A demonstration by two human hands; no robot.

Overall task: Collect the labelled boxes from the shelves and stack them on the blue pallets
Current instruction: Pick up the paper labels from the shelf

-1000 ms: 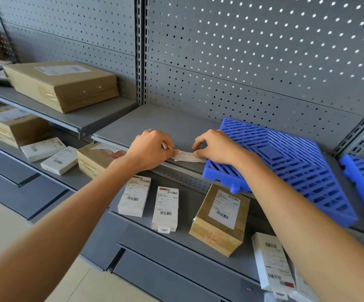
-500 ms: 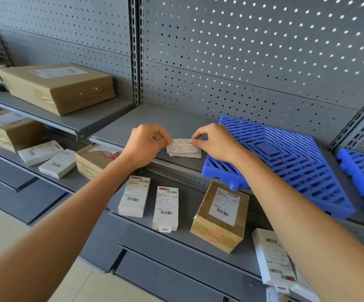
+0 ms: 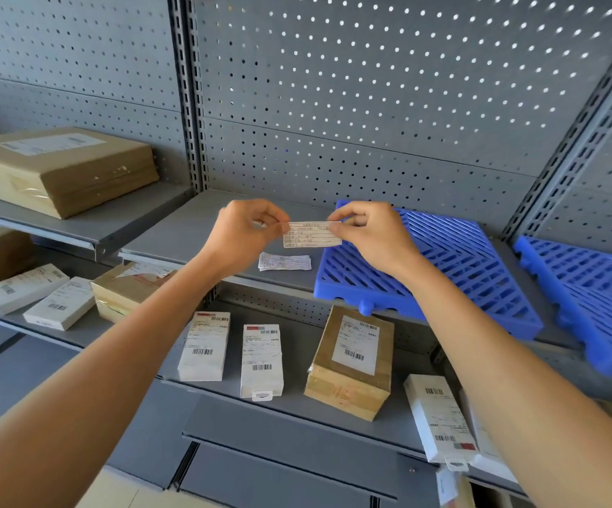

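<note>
Above the grey shelf (image 3: 187,229) edge, beside the blue pallet (image 3: 444,273), both hands pinching a paper slip (image 3: 312,234): left hand (image 3: 246,232), right hand (image 3: 374,232).

Matt grey metal shelf (image 3: 172,232), glossy blue plastic pallet (image 3: 455,273), brown cardboard box (image 3: 352,383).
</note>
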